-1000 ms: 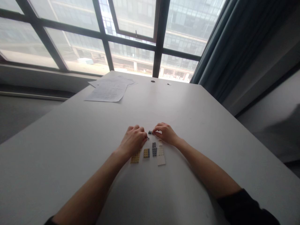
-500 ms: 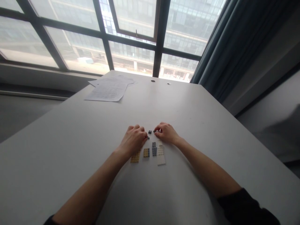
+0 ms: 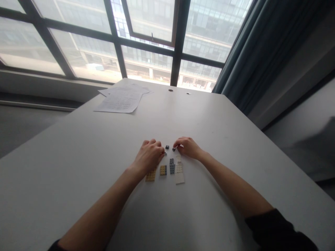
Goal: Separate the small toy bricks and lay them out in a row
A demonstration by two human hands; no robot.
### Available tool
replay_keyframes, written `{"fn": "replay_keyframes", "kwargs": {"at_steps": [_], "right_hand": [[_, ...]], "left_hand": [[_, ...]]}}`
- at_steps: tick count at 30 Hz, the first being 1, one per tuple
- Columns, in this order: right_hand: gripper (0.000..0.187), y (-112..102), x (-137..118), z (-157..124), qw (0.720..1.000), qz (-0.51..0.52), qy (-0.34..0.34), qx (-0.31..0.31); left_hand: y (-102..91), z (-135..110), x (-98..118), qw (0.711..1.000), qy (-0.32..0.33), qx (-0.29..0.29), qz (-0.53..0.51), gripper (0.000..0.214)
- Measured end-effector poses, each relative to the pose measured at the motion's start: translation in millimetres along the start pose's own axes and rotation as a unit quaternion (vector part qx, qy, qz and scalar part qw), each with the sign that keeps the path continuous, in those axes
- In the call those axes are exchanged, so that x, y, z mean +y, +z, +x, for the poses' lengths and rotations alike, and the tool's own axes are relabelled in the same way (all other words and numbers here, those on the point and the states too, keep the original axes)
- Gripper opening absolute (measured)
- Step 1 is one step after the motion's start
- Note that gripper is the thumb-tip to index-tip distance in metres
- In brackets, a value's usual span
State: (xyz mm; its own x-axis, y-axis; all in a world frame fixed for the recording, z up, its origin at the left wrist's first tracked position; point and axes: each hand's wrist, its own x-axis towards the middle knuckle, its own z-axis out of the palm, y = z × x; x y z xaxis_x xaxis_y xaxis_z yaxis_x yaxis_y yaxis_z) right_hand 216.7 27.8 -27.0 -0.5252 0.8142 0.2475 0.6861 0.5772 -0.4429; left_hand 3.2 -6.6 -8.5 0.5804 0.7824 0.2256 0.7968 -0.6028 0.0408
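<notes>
1. From my station I see the window (image 3: 149, 21) at 12 o'clock; all directions are taken from the grey bricks.
2. The white surface (image 3: 214, 118) carries everything at hand.
3. Papers (image 3: 121, 100) lie at 11 o'clock, near the far edge.
4. The left hand (image 3: 150, 152), at 10 o'clock, is curled, nearly closed, its fingertips at a small grey piece (image 3: 165, 154); I cannot tell whether it grips it.
5. The right hand (image 3: 187, 147), at 1 o'clock, has thumb and fingers slightly parted around a small dark piece (image 3: 173, 149); its hold is unclear to me.
6. Tan plate (image 3: 150, 176): 8 o'clock, partly hidden by the left arm.
7. White pieces (image 3: 179, 170): 4 o'clock, just beside the grey bricks (image 3: 172, 169).
8. Tan-and-grey piece (image 3: 163, 170): between 8 and 9.
9. Dark brick (image 3: 167, 147): just before 12, between both hands.
</notes>
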Motion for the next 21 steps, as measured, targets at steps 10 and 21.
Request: {"fn": "replay_keyframes", "kwargs": {"at_steps": [10,21], "right_hand": [[0.013,0.1,-19.0,-4.2,0.992,-0.033,0.123,0.009],[0.016,-4.2,-21.1,-3.2,0.995,0.065,0.028,-0.070]], "left_hand": [[0.2,0.3,0.6,1.000,-0.003,0.001,0.003,0.021],[2.1,0.5,6.8,1.000,0.016,0.003,-0.024,0.021]]}}
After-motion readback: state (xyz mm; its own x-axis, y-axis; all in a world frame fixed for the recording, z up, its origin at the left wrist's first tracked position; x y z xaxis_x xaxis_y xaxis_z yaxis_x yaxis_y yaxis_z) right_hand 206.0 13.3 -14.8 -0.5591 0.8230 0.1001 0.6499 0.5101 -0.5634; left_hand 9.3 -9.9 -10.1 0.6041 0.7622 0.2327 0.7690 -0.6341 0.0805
